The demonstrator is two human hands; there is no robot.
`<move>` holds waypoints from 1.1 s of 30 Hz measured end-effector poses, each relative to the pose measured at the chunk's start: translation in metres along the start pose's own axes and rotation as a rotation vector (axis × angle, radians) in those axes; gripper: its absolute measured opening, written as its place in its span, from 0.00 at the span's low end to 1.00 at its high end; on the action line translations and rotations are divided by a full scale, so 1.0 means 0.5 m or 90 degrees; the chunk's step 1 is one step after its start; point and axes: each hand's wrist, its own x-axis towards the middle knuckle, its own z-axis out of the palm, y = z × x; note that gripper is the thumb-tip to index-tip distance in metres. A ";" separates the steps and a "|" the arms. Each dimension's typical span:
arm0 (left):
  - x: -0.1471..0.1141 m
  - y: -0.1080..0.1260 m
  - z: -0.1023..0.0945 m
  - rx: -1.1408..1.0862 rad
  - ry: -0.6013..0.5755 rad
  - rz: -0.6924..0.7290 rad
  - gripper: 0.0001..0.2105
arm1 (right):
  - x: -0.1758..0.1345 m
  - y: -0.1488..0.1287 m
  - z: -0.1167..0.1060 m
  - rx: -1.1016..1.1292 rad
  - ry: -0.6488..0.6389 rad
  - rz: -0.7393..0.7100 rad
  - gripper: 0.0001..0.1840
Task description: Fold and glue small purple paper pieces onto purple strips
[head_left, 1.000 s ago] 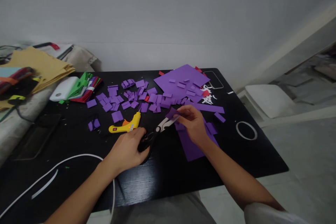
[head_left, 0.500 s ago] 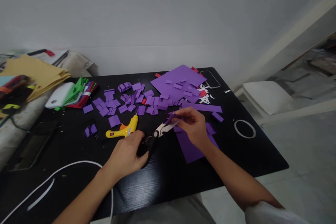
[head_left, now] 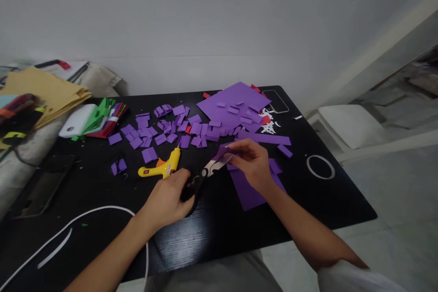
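Observation:
My left hand (head_left: 169, 196) is wrapped round the black handles of a pair of scissors (head_left: 204, 172), whose blades point up and to the right. Between the blades' tips and my fingers is a small purple piece (head_left: 221, 150) of foam or card. My right hand (head_left: 251, 162) pinches that piece from the right. Under the right hand lies a larger purple sheet (head_left: 249, 191). Just beyond my left hand rests a yellow glue gun (head_left: 160, 168), its nozzle aimed at many small cut purple pieces (head_left: 147, 134) spread across the table.
A big purple sheet (head_left: 236, 100) lies at the back, near white scraps (head_left: 268, 127). A roll of tape or ring (head_left: 320, 167) is at the right. A white cable (head_left: 99, 208) curves across the front left. Coloured sheets (head_left: 106, 121) and a phone-like dark slab (head_left: 44, 187) lie left.
The scissor blades look closer together around the purple piece. Both hands stay in nearly the same places, and the view has shifted slightly.

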 end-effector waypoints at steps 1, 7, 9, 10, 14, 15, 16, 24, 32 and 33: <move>0.000 -0.001 0.001 -0.007 -0.005 0.000 0.07 | 0.000 0.000 0.000 -0.002 0.001 0.000 0.14; 0.001 0.000 0.001 -0.047 -0.030 -0.011 0.07 | 0.001 -0.004 -0.001 -0.004 -0.007 0.004 0.13; 0.001 0.001 0.001 -0.054 -0.033 -0.021 0.07 | 0.001 -0.006 -0.001 -0.007 -0.008 0.004 0.12; 0.001 0.001 0.001 -0.057 -0.033 -0.025 0.07 | 0.001 -0.007 0.000 -0.011 -0.009 0.006 0.11; 0.002 0.001 0.001 -0.057 -0.054 -0.035 0.07 | 0.001 -0.010 0.000 -0.023 -0.007 0.009 0.12; 0.002 0.001 0.001 -0.054 -0.060 -0.038 0.07 | 0.001 -0.011 0.000 -0.023 -0.006 0.010 0.12; 0.002 0.001 0.001 -0.052 -0.064 -0.040 0.07 | 0.001 -0.011 0.000 -0.023 -0.005 0.011 0.12; 0.003 -0.001 0.001 -0.048 -0.075 -0.048 0.06 | 0.003 -0.004 0.000 -0.021 0.009 0.023 0.12; 0.004 -0.002 0.004 -0.052 -0.075 -0.051 0.06 | 0.005 0.002 0.000 -0.037 0.019 0.028 0.12; 0.004 -0.002 0.003 -0.049 -0.078 -0.051 0.06 | 0.004 0.002 0.000 -0.038 0.020 0.031 0.11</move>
